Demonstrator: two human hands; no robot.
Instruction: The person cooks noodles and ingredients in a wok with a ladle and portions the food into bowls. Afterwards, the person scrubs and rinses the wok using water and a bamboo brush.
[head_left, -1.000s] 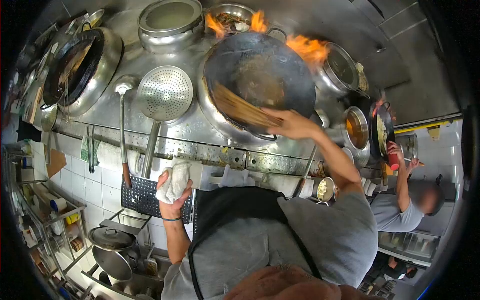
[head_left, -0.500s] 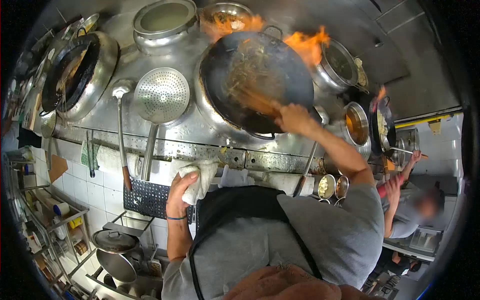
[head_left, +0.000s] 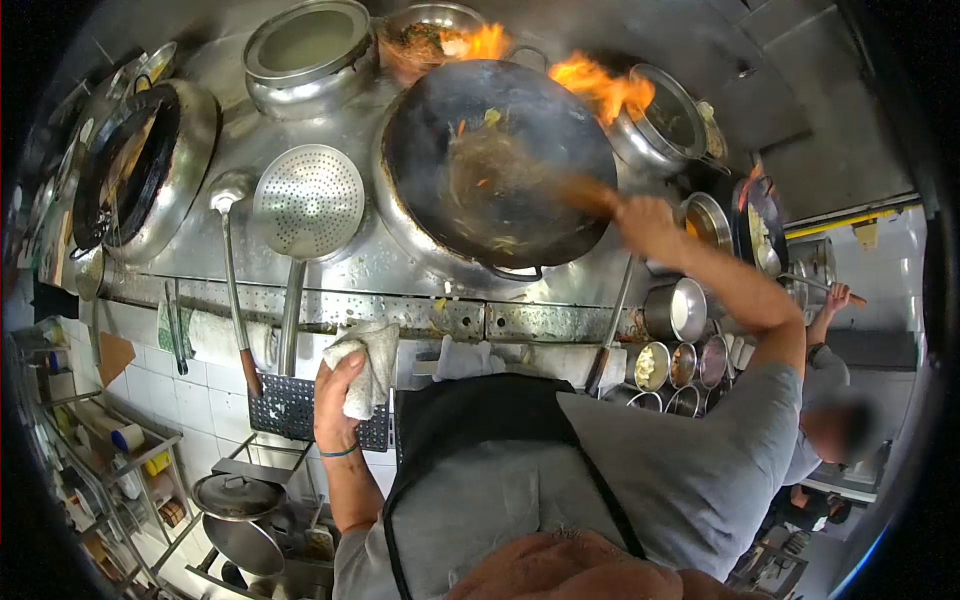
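A large black wok (head_left: pixel 430 170) sits on its burner ring, with smoke over it and flames at its far edge. Strands of food (head_left: pixel 490 170) lie in the wok, blurred. My right hand (head_left: pixel 648 228) is closed round a bamboo brush (head_left: pixel 585 195), over the wok's right side; the brush is smeared by motion. Nearer my body, my left hand (head_left: pixel 334 398) grips a folded white cloth (head_left: pixel 370 365) above a black perforated mat (head_left: pixel 283 408).
A perforated skimmer (head_left: pixel 309 201), a ladle (head_left: pixel 229 190) and another wok (head_left: pixel 150 170) are on the left. Pots (head_left: pixel 308 45) stand behind. Small metal bowls (head_left: pixel 650 367) and a co-worker's arm (head_left: pixel 825 315) are at the right.
My right hand has swept the brush rightward across the wok, and the food has shifted. My left hand, still holding the cloth, has moved slightly left since the last frame. The view has shifted a little.
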